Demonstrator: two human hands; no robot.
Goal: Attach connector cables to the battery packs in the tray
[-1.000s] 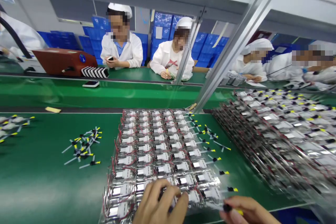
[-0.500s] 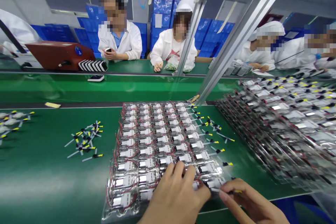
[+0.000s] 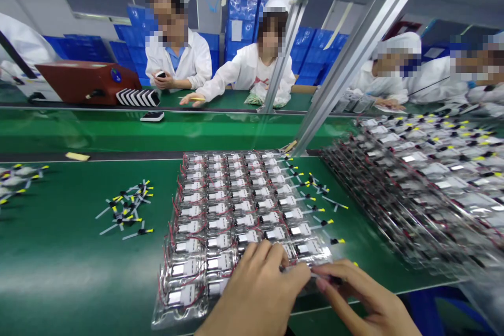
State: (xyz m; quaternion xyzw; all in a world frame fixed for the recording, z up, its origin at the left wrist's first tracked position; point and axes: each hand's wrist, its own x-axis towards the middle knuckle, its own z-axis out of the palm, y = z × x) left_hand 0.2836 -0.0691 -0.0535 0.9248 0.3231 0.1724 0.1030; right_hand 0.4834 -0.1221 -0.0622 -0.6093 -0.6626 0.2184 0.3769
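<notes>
**Pinching a black-tipped lead (image 3: pixel 334 279) over the pouch-cell grid (image 3: pixel 232 210)**

We have our right hand (image 3: pixel 366 294) closed, its thumb and fingers pinching the lead at the near edge of the pouch-cell grid. Our left hand (image 3: pixel 255 289) lies just beside it, fingers curled down onto the cells, and we cannot tell whether those fingers grip anything.

The grid lies flat on a green bench mat (image 3: pixel 66 268), its silver cells sealed in clear film, with thin red wires along its left side and yellow-tipped leads fanning from its right side. Left of the grid sits a loose heap of yellow-tipped leads (image 3: pixel 126 214). Right of the grid, a second mass of pouch cells (image 3: pixel 413 205) lies on a slant, well apart from it.

Beyond the grid run a green conveyor belt (image 3: pixel 157 134) and an aluminium frame post (image 3: pixel 346 68). Past the belt stand a red-brown machine (image 3: pixel 86 81) and a black-and-white row of blocks (image 3: pixel 137 97). Co-workers in white coats (image 3: pixel 177 60) sit across from us, one with a hand (image 3: pixel 191 98) stretched over the bench beside a yellow pen (image 3: pixel 195 98). Blue crates (image 3: pixel 244 26) are stacked behind them.
</notes>
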